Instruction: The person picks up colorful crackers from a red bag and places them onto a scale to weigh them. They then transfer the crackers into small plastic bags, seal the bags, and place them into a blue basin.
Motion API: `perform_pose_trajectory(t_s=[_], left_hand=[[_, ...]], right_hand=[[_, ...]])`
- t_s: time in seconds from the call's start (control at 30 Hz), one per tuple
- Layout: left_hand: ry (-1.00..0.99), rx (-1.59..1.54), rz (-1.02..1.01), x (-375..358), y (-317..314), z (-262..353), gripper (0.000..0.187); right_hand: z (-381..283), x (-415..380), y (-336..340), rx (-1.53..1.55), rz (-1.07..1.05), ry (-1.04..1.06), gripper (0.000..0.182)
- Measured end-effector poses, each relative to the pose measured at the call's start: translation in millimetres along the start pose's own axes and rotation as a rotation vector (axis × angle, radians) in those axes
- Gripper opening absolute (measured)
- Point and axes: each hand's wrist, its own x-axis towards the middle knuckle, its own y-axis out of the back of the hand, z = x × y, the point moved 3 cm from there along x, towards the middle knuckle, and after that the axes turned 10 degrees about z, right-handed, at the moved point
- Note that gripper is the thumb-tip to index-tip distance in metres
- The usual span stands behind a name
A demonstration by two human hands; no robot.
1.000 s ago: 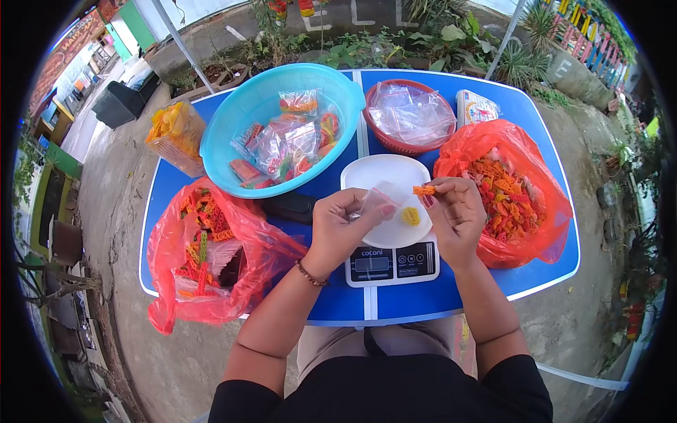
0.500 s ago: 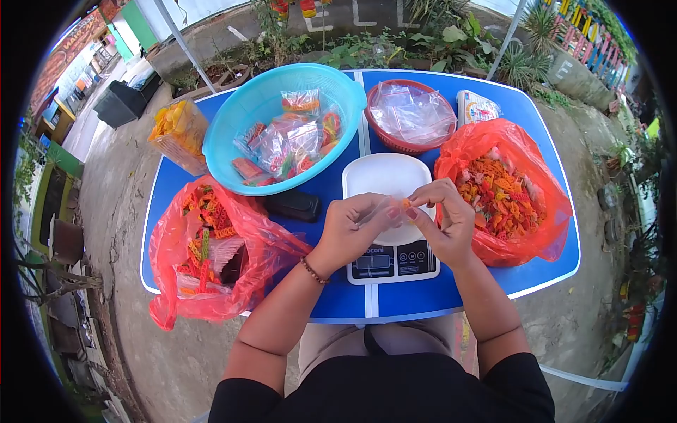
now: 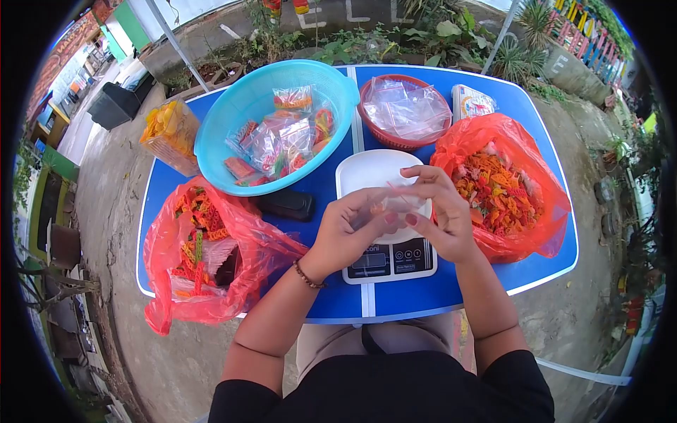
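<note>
Over the kitchen scale, my two hands hold a small clear plastic bag between them. My left hand pinches its left side, with thumb and fingers closed. At the bag's right side is my right hand, its thumb low and its fingers curled over the top edge. A bit of orange shows through the plastic near my left fingertips. The scale has a white platform and a black panel in front; my hands cover part of the platform.
A red bag of orange crinkled pieces stands right, another red bag left. Behind are a turquoise basin with filled packets, a red basket of clear bags, a plastic tub and a black case.
My right fingers have moved from a tight pinch at the bag's edge to a wider hold over its top. The bag is spread wider between my hands. The view has shifted slightly.
</note>
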Motion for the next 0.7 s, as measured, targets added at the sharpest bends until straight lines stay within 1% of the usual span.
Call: perform_pose_trajectory(t_s=[0.03, 0.07, 0.13, 0.17, 0.23, 0.27, 0.37, 0.47, 0.57, 0.67, 0.7], left_hand=[[0.036, -0.04, 0.034, 2, 2, 0, 0.036], [0.072, -0.08, 0.069, 5, 4, 1, 0.038], [0.18, -0.151, 0.146, 9, 12, -1, 0.045], [0.154, -0.219, 0.14, 10, 13, 0, 0.045], [0.106, -0.351, 0.126, 10, 15, 3, 0.047], [0.133, -0.305, 0.142, 11, 15, 5, 0.05], [0.094, -0.281, 0.168, 10, 13, 3, 0.05], [0.102, -0.232, 0.151, 10, 11, 4, 0.05], [0.147, -0.341, 0.14, 8, 10, 2, 0.042], [0.136, -0.038, 0.214, 5, 15, 0, 0.03], [0.11, -0.042, 0.216, 5, 14, 0, 0.027]], right_hand=[[1, 1, 4, 0.091, 0.05, -0.107, 0.034], [7, 1, 12, 0.034, 0.044, -0.202, 0.038], [-1, 8, 17, -0.399, -0.102, 0.073, 0.037], [-4, 9, 16, -0.612, -0.175, 0.215, 0.036], [-4, 7, 12, -0.711, -0.206, 0.226, 0.033], [-4, 6, 9, -0.761, -0.219, 0.23, 0.032], [2, 7, 7, -0.656, -0.191, 0.202, 0.022], [6, 5, 9, -0.535, -0.11, -0.001, 0.02], [17, 1, 9, -0.295, 0.115, -0.019, 0.02], [18, -3, 6, 0.044, 0.234, -0.081, 0.018], [17, -5, 5, 0.058, 0.235, -0.084, 0.018]])
